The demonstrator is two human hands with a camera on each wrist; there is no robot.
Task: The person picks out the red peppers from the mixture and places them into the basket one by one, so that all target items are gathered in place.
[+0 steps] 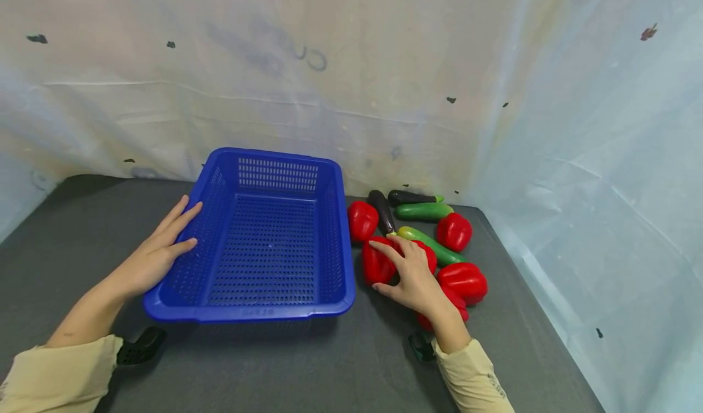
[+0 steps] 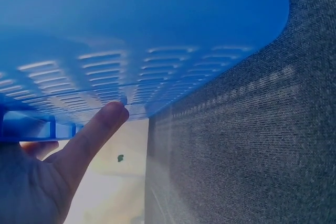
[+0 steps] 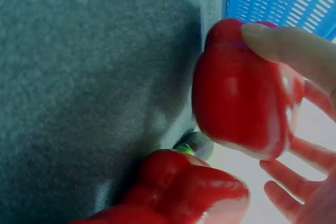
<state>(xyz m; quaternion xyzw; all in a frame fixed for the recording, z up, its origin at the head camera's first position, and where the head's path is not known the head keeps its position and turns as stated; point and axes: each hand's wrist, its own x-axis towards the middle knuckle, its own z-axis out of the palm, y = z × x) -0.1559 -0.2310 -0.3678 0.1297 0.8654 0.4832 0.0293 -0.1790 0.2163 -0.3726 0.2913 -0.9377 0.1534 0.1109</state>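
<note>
A blue perforated basket (image 1: 249,314) stands in the middle of the head view, with nothing inside. My left hand (image 1: 159,251) rests against its left side, fingers fairly straight over the rim. In the left wrist view, a fingertip of the left hand (image 2: 79,150) touches the slotted wall. My right hand (image 1: 414,279) holds a red bell pepper (image 1: 375,265) just right of the basket. The right wrist view shows its thumb on the held pepper (image 3: 236,93), with the other fingers spread along the far side. More red peppers (image 3: 194,187) lie beside it, partly hidden by the hand.
Right of the basket lie two eggplants (image 1: 381,208), two green cucumbers (image 1: 420,211) and several red bell peppers (image 1: 464,282). The grey table (image 1: 263,370) meets a plastic sheet (image 1: 351,83) at the back. Another sheet (image 1: 620,218) hangs at the right.
</note>
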